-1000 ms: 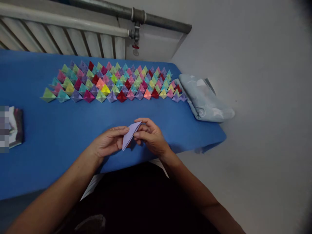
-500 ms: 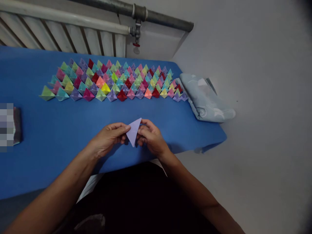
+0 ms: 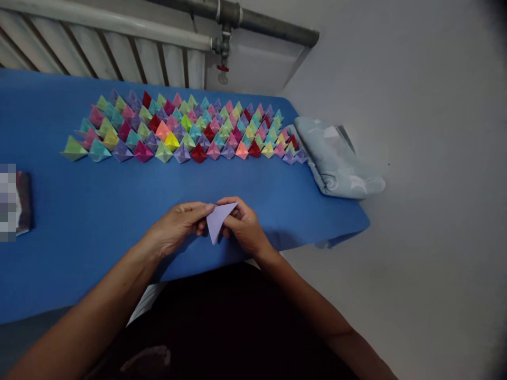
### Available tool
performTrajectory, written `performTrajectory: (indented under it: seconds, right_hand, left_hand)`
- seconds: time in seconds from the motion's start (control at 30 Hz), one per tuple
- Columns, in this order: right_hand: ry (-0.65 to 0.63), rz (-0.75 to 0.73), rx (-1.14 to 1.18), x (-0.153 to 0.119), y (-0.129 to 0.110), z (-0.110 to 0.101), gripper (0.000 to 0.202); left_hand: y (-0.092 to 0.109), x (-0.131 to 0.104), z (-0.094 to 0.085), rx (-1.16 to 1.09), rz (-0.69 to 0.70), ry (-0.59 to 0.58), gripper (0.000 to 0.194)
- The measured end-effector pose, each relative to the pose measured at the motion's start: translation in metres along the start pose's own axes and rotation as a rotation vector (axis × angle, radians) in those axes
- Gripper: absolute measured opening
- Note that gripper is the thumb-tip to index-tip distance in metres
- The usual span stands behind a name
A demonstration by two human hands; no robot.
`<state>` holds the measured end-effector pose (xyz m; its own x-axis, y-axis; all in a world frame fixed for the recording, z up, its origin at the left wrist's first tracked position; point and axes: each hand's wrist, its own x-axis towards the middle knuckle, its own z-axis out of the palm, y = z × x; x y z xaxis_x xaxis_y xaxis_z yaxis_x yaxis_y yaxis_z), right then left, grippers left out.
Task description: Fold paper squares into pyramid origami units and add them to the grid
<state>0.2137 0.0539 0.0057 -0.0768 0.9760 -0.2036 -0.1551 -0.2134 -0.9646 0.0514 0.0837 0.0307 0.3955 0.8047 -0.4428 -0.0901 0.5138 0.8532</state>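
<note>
The left hand point(image 3: 174, 227) is pinching the upper left edge of a folded lilac paper point(image 3: 217, 220), thumb lying on the near face and fingers curling behind. The right hand point(image 3: 246, 229) is gripping the same piece from the other side: its forefinger is reaching behind the top edge, and its thumb is pressing at the right edge, the tip disappearing behind the front layer, so whether it is sitting inside a fold, the view is not telling. Both hands are thus closing on the paper, which is hovering above the near part of a blue-covered table point(image 3: 119, 211), in front of the person's dark top point(image 3: 237, 316). One corner is pointing down toward the person and another is pointing up to the right. Handling this well is probably depending on a light, steady left pinch, since too hard a squeeze would be creasing the thin sheet in the wrong place. The right thumb should be easing along the edge rather than poking, with the layers staying aligned and the corners meeting cleanly, so that the points are keeping sharp. Farther back, rows of colourful folded paper shapes point(image 3: 182, 153), peaked like little boats, are standing close together. A folded grey-blue cloth point(image 3: 336, 163) is lying at their right end, and a pale radiator point(image 3: 119, 55) is running behind the table.
</note>
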Motion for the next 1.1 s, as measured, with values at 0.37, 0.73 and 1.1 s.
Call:
performTrajectory:
  seconds: [0.37,0.73,1.1]
  right_hand:
    - [0.144,-0.324,-0.352,-0.003,0.009,-0.002,0.029]
    - [0.279,-0.354,-0.338,-0.002,0.014,0.003,0.037]
    - [0.277,-0.360,-0.300,-0.007,0.012,0.000,0.013]
  left_hand:
    - [0.002,-0.008,0.008,0.074,0.042,0.041,0.039]
    - [-0.003,-0.006,0.003,0.010,0.012,0.040,0.037]
    - [0.000,-0.014,0.001,-0.264,-0.096,0.039,0.044]
